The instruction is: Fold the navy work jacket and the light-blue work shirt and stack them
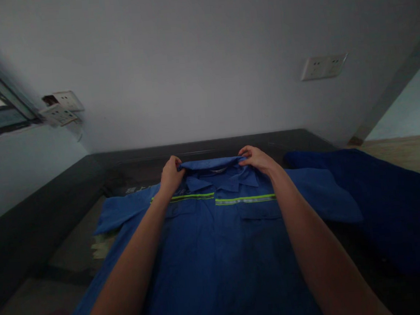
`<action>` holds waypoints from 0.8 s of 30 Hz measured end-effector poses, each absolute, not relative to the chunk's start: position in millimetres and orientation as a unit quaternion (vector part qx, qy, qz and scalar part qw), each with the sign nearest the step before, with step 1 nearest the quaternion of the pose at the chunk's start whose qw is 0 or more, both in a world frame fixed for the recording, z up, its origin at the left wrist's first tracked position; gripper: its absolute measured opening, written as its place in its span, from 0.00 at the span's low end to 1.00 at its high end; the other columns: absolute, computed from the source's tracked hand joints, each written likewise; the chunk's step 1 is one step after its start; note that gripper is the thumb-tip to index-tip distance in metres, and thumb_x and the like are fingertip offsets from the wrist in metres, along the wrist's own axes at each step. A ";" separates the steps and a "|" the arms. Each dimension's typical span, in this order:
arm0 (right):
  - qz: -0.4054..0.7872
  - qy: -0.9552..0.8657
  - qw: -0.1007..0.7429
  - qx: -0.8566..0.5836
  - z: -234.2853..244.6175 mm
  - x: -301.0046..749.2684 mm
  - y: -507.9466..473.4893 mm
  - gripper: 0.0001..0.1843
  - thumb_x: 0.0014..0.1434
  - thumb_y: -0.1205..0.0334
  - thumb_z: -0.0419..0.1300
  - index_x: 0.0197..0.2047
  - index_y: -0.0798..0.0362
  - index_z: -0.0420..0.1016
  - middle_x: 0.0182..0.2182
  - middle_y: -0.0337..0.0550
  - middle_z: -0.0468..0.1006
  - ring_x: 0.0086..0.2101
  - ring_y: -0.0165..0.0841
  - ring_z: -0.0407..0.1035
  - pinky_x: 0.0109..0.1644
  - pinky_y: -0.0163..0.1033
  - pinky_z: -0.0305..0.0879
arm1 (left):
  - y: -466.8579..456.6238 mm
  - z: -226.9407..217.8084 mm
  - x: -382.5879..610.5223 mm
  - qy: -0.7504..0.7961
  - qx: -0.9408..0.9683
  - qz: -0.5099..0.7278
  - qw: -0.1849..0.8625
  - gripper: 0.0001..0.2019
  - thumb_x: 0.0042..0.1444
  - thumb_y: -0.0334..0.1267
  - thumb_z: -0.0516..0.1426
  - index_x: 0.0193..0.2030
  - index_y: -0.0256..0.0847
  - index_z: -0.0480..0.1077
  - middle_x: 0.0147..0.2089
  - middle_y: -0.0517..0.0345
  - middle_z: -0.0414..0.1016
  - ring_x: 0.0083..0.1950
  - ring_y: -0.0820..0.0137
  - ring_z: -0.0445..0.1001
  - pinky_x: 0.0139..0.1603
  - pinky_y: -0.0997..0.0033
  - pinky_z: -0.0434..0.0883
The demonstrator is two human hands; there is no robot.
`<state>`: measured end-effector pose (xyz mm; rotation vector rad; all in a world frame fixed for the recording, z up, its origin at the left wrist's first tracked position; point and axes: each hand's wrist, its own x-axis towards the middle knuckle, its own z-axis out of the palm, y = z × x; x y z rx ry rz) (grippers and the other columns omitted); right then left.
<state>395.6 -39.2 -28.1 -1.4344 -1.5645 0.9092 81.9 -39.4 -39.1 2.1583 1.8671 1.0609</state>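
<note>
A blue work shirt [210,254] with short sleeves lies spread out, front side up. Yellow-green and grey reflective stripes cross its chest above two flap pockets. My left hand [171,174] pinches the left end of the raised collar. At the collar's right end, my right hand [256,158] grips the cloth between thumb and fingers. Between my hands the collar's back edge is stretched fairly straight, and a small label shows inside the neck. The shirt's lower part runs out of view at the bottom, partly behind my forearms.
A dark blue cloth [391,201] lies right of the shirt. The dark frame [202,147] runs along the wall behind. A double socket [324,67] sits on the wall at right; more sockets [62,108] hang loosely at left. Some pale items [102,246] show under the left sleeve.
</note>
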 end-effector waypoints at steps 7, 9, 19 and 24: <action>0.020 -0.690 0.310 -0.653 -26.7 392.1 -39.6 0.10 0.47 0.72 0.62 0.36 0.53 0.73 0.37 0.43 0.72 0.38 0.34 0.67 0.43 0.36 0.62 | -45.6 -31.9 80.8 0.608 0.697 0.378 -0.048 0.09 0.48 0.30 0.56 0.37 0.41 0.63 0.38 0.56 0.68 0.41 0.65 0.68 0.43 0.69 0.64; 0.004 -0.678 0.283 -0.679 -26.7 388.9 -43.1 0.09 0.50 0.68 0.63 0.36 0.51 0.74 0.37 0.44 0.73 0.38 0.35 0.68 0.42 0.37 0.62 | -46.9 -30.2 82.4 0.617 0.695 0.368 -0.039 0.08 0.48 0.30 0.55 0.36 0.42 0.63 0.35 0.58 0.68 0.38 0.67 0.68 0.40 0.71 0.63; 0.024 -0.662 0.256 -0.704 -21.7 385.7 -44.7 0.05 0.55 0.65 0.62 0.35 0.51 0.80 0.36 0.47 0.80 0.40 0.38 0.73 0.46 0.38 0.65 | -51.7 -25.9 82.6 0.669 0.667 0.327 -0.017 0.05 0.51 0.40 0.59 0.35 0.44 0.69 0.34 0.58 0.76 0.37 0.66 0.73 0.34 0.72 0.62; 0.030 -0.661 0.234 -0.713 -22.3 385.4 -46.0 0.08 0.57 0.66 0.59 0.37 0.51 0.80 0.37 0.49 0.80 0.41 0.39 0.73 0.46 0.39 0.65 | -51.9 -25.6 82.4 0.698 0.654 0.290 -0.031 0.08 0.52 0.46 0.59 0.35 0.46 0.72 0.37 0.54 0.78 0.38 0.60 0.74 0.33 0.69 0.63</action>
